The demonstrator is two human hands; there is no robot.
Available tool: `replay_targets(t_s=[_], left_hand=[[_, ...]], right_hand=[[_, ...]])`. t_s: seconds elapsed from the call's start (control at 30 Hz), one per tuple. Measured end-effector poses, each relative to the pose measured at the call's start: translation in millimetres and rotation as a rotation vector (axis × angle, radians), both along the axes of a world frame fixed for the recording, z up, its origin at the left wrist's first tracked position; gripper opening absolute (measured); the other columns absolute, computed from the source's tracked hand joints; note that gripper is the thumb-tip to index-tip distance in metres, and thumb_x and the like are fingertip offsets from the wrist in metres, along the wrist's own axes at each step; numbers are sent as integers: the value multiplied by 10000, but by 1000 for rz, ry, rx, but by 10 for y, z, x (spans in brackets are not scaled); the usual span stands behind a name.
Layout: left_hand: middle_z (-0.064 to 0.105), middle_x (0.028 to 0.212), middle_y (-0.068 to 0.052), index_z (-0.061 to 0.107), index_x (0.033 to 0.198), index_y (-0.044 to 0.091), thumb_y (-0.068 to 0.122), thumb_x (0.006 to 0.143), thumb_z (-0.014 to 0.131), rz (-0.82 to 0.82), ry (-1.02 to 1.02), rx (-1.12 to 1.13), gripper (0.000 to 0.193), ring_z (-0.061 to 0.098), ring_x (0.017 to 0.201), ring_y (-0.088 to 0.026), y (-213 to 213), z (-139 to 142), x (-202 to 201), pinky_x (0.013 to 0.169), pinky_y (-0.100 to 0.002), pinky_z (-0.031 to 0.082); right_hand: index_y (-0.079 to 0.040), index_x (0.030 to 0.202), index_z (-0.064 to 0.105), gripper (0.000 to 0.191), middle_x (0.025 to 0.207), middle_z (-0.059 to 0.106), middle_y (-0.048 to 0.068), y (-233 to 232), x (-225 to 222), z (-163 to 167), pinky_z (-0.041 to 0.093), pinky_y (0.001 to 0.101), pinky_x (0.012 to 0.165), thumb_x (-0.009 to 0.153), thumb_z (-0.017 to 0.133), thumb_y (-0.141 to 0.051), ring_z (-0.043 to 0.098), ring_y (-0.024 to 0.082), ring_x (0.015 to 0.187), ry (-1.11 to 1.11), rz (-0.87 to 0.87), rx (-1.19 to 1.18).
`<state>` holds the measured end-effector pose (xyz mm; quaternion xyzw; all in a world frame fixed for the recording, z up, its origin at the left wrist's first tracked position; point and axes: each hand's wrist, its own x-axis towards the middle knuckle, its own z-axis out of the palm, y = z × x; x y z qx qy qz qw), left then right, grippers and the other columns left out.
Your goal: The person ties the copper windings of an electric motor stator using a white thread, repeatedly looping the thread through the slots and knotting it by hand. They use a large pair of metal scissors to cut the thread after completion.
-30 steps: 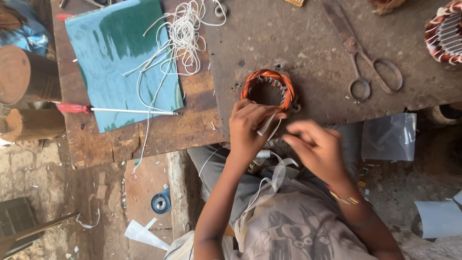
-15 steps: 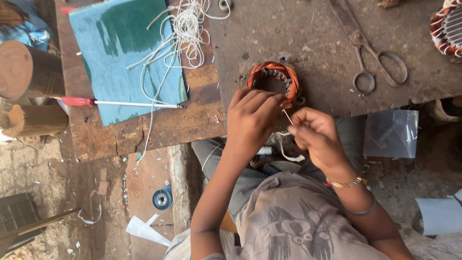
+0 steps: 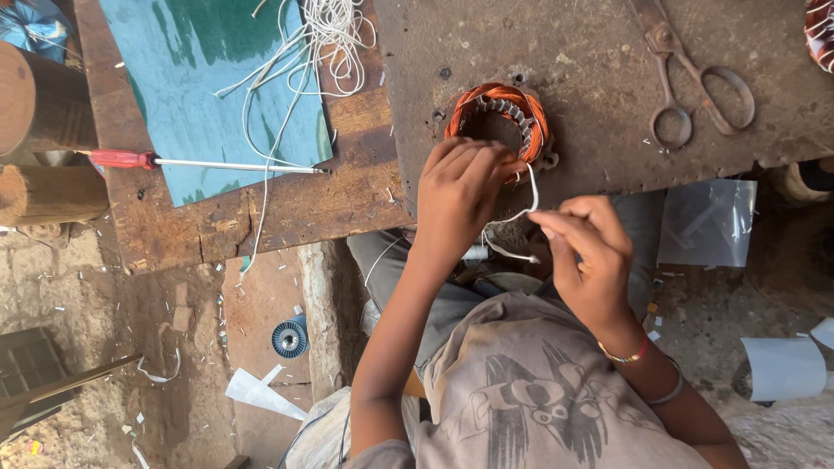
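- Left hand (image 3: 465, 195) presses clenched fingers on the round copper-wound motor stator (image 3: 499, 122).
- Right hand (image 3: 586, 252) pinches the thin white string (image 3: 530, 187), just right.

Two hands are showing: left hand (image 3: 460, 195) and right hand (image 3: 586, 252). One copper-wound stator (image 3: 499, 122) is sitting just above the left hand, and part of a second one (image 3: 819, 30) is peeking in far up-right of the right hand. One pair of scissors (image 3: 695, 87) is lying above the right hand. One red-handled screwdriver (image 3: 200, 162), one teal sheet (image 3: 221, 87) and one bundle of white cord (image 3: 326, 39) are lying left of the left hand. Two bangles are showing on the right wrist.
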<state>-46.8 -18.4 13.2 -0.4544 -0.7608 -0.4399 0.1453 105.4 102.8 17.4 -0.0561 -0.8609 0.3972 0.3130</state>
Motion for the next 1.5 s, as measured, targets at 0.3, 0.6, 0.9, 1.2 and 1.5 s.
replay_targets(t_s=[0.3, 0.6, 0.9, 1.2, 1.5], left_hand=[[692, 935, -73, 594, 1007, 30, 199, 975, 729, 55, 71, -69, 219, 684, 938, -265, 53, -39, 13, 991, -422, 507], [687, 930, -78, 593, 1004, 19, 160, 995, 699, 64, -45, -9, 176, 676, 927, -280, 73, -137, 69, 1086, -441, 474], [749, 1006, -96, 629, 1025, 21, 41, 1018, 644, 74, -321, 419, 26, 725, 1118, -234, 149, -306, 285, 1228, -426, 400], [764, 991, -75, 626, 1063, 22, 40, 1022, 636, 125, -287, 379, 46, 718, 1066, -224, 168, -326, 308, 1206, -439, 405], [736, 1016, -68, 607, 1032, 54, 74, 1008, 678, 153, -335, 333, 78, 707, 1106, -225, 190, -259, 348, 1217, -443, 366]], right_hand=[[8, 947, 616, 225, 938, 673, 118, -21, -22, -376, 502, 261, 627, 894, 811, 108, 635, 154, 741, 212, -155, 103], [-20, 837, 565, 289, 929, 685, 136, -74, -215, -446, 547, 330, 665, 883, 819, 109, 679, 220, 755, 248, -109, 176], [97, 997, 649, 154, 1066, 645, 225, 1, -590, 399, 533, 437, 848, 888, 713, 8, 648, 377, 984, 239, -61, 255], [-82, 1108, 499, 152, 758, 604, 50, 439, 637, -999, 523, 334, 627, 1083, 604, -189, 612, 137, 653, 291, 586, -1246], [-13, 1141, 567, 172, 967, 594, 64, 814, 3124, -1711, 445, 276, 805, 1107, 595, -179, 553, 115, 873, -1013, -1422, -535]])
